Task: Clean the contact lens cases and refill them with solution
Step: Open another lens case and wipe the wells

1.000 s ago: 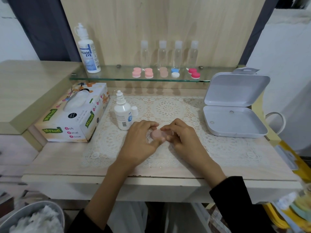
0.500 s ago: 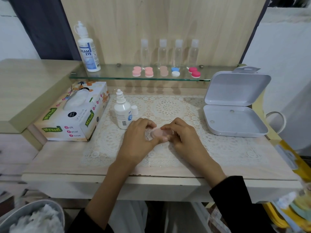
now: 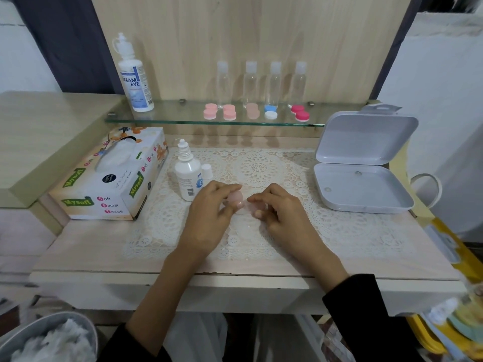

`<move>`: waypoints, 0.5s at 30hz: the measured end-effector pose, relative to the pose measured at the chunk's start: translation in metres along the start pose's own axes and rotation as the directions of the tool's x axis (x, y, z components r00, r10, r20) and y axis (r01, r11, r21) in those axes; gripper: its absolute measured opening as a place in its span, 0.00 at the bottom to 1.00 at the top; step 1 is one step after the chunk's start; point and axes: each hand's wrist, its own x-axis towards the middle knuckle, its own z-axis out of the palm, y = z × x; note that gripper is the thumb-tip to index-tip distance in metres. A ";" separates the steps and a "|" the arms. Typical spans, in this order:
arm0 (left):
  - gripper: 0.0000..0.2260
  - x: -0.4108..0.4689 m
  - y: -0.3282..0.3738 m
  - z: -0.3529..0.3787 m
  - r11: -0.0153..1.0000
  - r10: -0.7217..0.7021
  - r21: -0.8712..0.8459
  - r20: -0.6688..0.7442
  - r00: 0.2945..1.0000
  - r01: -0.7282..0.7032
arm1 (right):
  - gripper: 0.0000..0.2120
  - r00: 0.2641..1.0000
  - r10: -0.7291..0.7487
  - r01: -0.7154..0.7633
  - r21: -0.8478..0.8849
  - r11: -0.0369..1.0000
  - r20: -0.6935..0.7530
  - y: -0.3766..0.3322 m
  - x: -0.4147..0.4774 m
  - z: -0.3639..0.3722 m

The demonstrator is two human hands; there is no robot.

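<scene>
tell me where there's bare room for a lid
Bare mat lies behind the left hand and right hand holding the case, between the cap and the white box, and in front of that box. Crowded: the shelf, and the left side by the bottle and tissue box.

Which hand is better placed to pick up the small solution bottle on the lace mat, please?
Left, probably: both hands pinch the pale pink lens case, but the left hand lies just beside the small solution bottle, whereas the right hand is on the far side.
</scene>
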 end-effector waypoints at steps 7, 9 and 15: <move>0.15 0.025 0.004 0.003 0.998 -0.016 0.064 -0.023 1.000 0.018 | 0.14 1.000 -0.003 0.003 -0.014 1.000 -0.006 0.001 0.000 0.001; 0.16 0.035 0.004 0.005 0.995 -0.042 0.095 -0.001 0.999 0.041 | 0.14 1.000 -0.008 0.008 -0.015 1.000 -0.003 0.001 0.000 0.000; 0.18 0.047 -0.005 0.009 0.988 -0.076 0.143 0.114 0.991 0.059 | 0.13 1.000 -0.005 0.005 -0.022 1.000 0.009 0.002 -0.001 0.001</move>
